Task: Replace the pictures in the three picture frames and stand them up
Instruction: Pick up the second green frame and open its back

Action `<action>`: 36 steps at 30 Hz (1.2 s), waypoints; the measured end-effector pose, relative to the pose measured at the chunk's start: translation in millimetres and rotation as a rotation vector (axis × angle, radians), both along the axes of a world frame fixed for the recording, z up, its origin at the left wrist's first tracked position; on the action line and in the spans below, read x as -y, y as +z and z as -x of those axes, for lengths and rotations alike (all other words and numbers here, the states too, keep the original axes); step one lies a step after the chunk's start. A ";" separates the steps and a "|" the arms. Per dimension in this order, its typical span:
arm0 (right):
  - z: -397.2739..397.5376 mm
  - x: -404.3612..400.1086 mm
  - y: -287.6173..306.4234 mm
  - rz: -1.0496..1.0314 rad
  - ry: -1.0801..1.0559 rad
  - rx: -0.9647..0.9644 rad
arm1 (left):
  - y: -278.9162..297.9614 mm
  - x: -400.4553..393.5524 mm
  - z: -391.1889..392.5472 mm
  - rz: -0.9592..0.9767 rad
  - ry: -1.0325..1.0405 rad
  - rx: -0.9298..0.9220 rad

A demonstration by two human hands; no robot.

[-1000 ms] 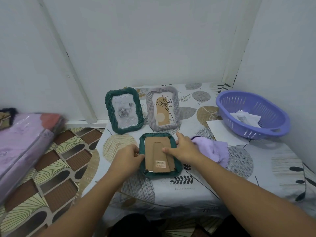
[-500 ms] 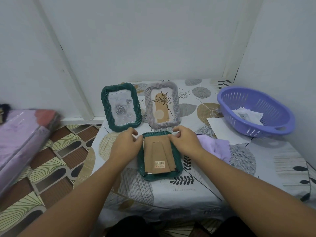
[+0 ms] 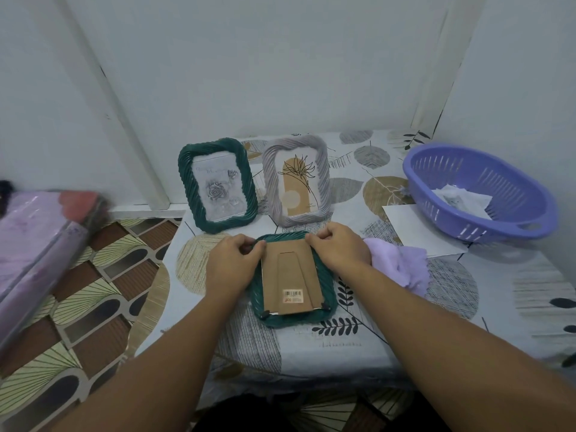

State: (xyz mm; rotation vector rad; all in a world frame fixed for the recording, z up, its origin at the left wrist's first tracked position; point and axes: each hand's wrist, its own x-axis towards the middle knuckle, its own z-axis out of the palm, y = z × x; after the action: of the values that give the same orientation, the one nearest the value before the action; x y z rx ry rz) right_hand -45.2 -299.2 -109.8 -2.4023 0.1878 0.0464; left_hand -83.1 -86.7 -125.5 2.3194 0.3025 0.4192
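Fingers of left hand [image 3: 232, 263] curled, pinching top-left corner of face-down green frame [image 3: 293, 316]; right hand [image 3: 339, 249] fingers curled on its top-right corner | frame flat on surface [image 3: 467, 322], cardboard backing [image 3: 288, 275] up | standing green frame [image 3: 217, 185], grey frame [image 3: 296, 183] behind | purple cloth [image 3: 402, 266], basket [image 3: 477, 194] to the right

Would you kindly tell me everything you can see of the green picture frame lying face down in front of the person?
The dark green ribbed picture frame lying face down sits flat on the leaf-patterned tablecloth, nearer the person than the two standing frames. Its rim looks like twisted plastic. A brown cardboard backing with a folded-flat stand flap and a barcode sticker fills the back, and small dark tabs show at the near corners. The left hand and right hand pinch at its far corners. A lilac cloth lies at its right.
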 end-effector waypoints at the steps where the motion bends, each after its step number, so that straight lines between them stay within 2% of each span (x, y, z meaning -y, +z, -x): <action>1: 0.3 0.2 0.4 -0.006 0.000 -0.004 | -0.7 0.2 -0.5 -0.003 -0.003 0.004; 36: 1.1 -1.6 6.5 -0.014 -0.004 -0.040 | 2.0 3.2 4.4 -0.049 0.018 0.010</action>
State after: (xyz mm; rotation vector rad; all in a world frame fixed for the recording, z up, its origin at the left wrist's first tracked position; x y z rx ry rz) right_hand -46.3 -297.6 -103.4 -2.3879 0.2097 0.0938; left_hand -87.5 -89.9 -123.5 2.3637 0.3112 0.4518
